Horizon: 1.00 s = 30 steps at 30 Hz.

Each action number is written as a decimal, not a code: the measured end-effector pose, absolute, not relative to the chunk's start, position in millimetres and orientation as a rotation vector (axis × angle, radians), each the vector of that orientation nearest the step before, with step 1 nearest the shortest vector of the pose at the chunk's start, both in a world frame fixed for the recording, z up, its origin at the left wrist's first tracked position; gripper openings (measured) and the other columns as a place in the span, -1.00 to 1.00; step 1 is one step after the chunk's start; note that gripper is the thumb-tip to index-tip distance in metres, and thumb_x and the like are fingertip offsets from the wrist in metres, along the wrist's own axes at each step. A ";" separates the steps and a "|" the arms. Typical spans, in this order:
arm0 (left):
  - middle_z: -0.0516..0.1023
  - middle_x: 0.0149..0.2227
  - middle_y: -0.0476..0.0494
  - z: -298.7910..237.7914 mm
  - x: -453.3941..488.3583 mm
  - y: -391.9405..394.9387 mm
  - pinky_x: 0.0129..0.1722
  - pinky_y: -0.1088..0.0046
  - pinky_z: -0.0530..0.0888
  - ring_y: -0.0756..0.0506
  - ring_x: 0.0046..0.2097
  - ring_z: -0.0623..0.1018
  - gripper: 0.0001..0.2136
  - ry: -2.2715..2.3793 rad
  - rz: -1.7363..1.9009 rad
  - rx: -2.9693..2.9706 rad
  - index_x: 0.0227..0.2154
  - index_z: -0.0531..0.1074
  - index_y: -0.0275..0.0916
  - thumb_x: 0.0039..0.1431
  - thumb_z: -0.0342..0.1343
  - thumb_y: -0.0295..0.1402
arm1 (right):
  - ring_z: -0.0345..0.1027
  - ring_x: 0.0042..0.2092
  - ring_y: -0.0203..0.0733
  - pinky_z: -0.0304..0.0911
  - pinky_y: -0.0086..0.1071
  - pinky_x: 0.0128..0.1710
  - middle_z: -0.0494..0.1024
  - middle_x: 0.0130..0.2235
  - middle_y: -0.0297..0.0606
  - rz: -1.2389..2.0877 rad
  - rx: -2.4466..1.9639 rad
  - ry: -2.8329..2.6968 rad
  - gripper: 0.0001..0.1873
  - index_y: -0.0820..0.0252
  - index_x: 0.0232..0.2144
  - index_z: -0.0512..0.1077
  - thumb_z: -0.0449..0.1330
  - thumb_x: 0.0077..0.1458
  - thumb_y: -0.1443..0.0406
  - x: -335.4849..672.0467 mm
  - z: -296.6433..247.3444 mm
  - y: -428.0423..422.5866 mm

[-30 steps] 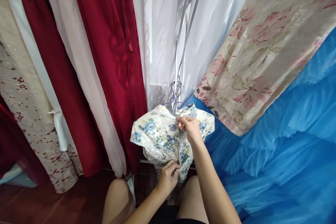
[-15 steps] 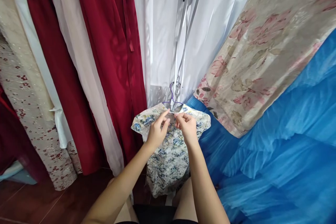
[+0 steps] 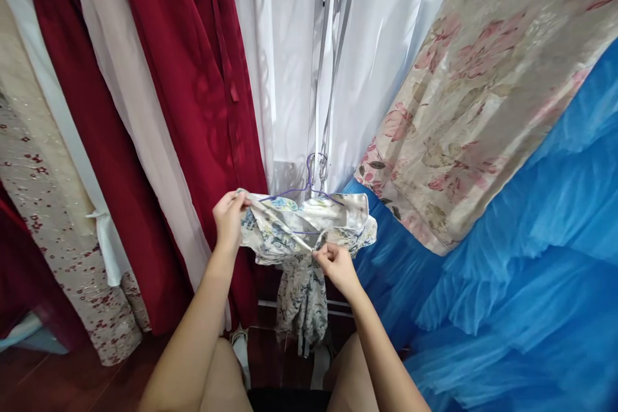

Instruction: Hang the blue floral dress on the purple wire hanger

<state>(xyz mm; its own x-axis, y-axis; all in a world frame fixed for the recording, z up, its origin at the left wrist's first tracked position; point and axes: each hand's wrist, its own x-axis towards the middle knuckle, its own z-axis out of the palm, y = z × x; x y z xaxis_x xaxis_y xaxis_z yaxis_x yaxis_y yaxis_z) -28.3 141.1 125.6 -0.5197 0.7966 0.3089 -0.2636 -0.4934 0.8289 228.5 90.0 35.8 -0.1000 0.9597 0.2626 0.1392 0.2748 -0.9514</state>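
Note:
A small cream dress with blue flowers [image 3: 299, 232] hangs on a purple wire hanger [image 3: 309, 183] in front of me. My left hand [image 3: 229, 219] is closed on the dress's left shoulder and holds it out to the side. My right hand [image 3: 333, 264] pinches the front edge of the dress near its middle. The top of the dress is spread open between both hands, and its skirt [image 3: 302, 302] hangs down between my knees.
Hanging garments surround the dress: dark red gowns [image 3: 203, 77], a pale pink one [image 3: 125, 77], white sheer fabric [image 3: 290, 45], a pink-flowered beige cloth [image 3: 483, 90] and blue tulle [image 3: 521, 270] at right. Dark wooden floor [image 3: 72, 380] lies below.
My left hand rose from the dress's lower hem to the collar, then moved out left to the shoulder. My right hand dropped from the collar to the front edge. The dress top opened.

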 end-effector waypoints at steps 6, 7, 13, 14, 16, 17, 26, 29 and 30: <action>0.41 -0.58 0.00 47.7 -41.5 143.8 -0.34 0.45 0.46 -0.02 -0.50 0.48 -0.82 0.915 1.820 0.334 -0.55 0.33 -0.25 0.14 0.11 -0.52 | 0.04 -0.57 -0.35 -0.05 -0.46 -0.54 0.23 -0.62 -0.48 1.085 -1.009 -1.613 -0.72 0.15 -0.51 0.26 0.17 0.15 0.16 223.2 9.7 50.9; 0.45 -0.56 -0.03 32.5 -32.5 137.0 -0.33 0.40 0.49 -0.05 -0.48 0.51 -0.83 0.920 1.777 0.318 -0.53 0.34 -0.25 0.16 0.10 -0.50 | 0.05 -0.57 -0.35 -0.04 -0.46 -0.53 0.23 -0.62 -0.48 1.077 -1.031 -1.594 -0.72 0.15 -0.51 0.25 0.15 0.16 0.17 225.9 3.0 46.1; 0.60 -0.42 -0.13 -34.9 20.3 92.6 -0.30 0.41 0.49 -0.09 -0.37 0.58 -0.97 0.951 1.611 0.309 -0.43 0.52 -0.30 0.06 0.20 -0.46 | 0.03 -0.50 -0.32 -0.05 -0.43 -0.48 0.14 -0.56 -0.46 0.962 -1.196 -1.511 -0.70 0.13 -0.57 0.15 0.11 0.14 0.22 264.6 -48.4 27.7; 0.62 -0.39 -0.15 -40.0 26.2 86.4 -0.28 0.43 0.49 -0.08 -0.35 0.58 -0.94 0.962 1.592 0.334 -0.42 0.54 -0.32 0.02 0.25 -0.44 | 0.03 -0.49 -0.31 -0.04 -0.43 -0.48 0.13 -0.57 -0.46 0.946 -1.238 -1.507 -0.69 0.12 -0.58 0.13 0.11 0.12 0.22 270.8 -56.8 25.1; 0.63 -0.34 -0.17 -43.7 37.5 73.7 -0.20 0.45 0.47 -0.09 -0.28 0.58 -0.83 0.975 1.561 0.436 -0.41 0.58 -0.35 -0.07 0.36 -0.36 | 0.06 -0.50 -0.29 -0.02 -0.42 -0.48 0.13 -0.58 -0.45 0.942 -1.319 -1.500 -0.67 0.12 -0.62 0.13 0.14 0.09 0.21 279.6 -70.3 18.8; 0.63 -0.32 -0.18 -42.4 43.8 67.0 -0.15 0.45 0.46 -0.10 -0.24 0.57 -0.78 0.964 1.543 0.510 -0.41 0.58 -0.35 -0.09 0.39 -0.30 | 0.10 -0.50 -0.27 0.02 -0.41 -0.48 0.16 -0.59 -0.44 0.955 -1.353 -1.498 -0.67 0.12 -0.63 0.15 0.16 0.07 0.20 281.9 -74.4 14.9; 0.47 -0.16 -0.23 3.0 120.0 13.8 0.05 0.30 0.36 -0.22 0.00 0.47 -0.74 0.823 1.217 1.378 -0.37 0.60 -0.23 0.19 0.20 -0.12 | 0.45 -0.13 0.10 0.36 -0.14 -0.11 0.55 -0.19 -0.23 1.337 -1.124 -1.559 -0.55 0.02 -0.09 0.48 0.36 -0.08 0.11 252.1 -30.9 -23.7; 0.40 0.00 -0.22 11.2 118.8 4.6 0.17 0.28 0.27 -0.21 0.11 0.39 -0.69 0.752 1.015 1.579 -0.10 0.54 -0.17 0.28 0.08 -0.09 | 0.42 -0.08 0.08 0.32 -0.11 -0.02 0.54 -0.19 -0.22 1.417 -1.051 -1.496 -0.68 0.06 -0.15 0.50 0.21 0.13 0.05 253.5 -17.5 -26.2; 0.41 0.01 -0.19 12.2 114.4 1.1 0.17 0.28 0.28 -0.20 0.11 0.39 -0.66 0.722 0.901 1.576 0.00 0.48 -0.14 0.30 0.05 -0.09 | 0.41 -0.07 0.08 0.30 -0.11 0.00 0.54 -0.20 -0.21 1.432 -1.055 -1.471 -0.68 0.08 -0.18 0.50 0.19 0.15 0.02 258.2 -14.8 -26.8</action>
<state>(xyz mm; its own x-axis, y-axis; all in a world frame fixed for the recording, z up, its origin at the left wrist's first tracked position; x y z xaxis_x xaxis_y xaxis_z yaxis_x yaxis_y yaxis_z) 114.4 1.1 12.2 0.5204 0.8371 0.1684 -0.0185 -0.1862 0.9823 258.2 -26.8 -14.8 -0.3226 0.9465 -0.0022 0.0276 0.0071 -0.9996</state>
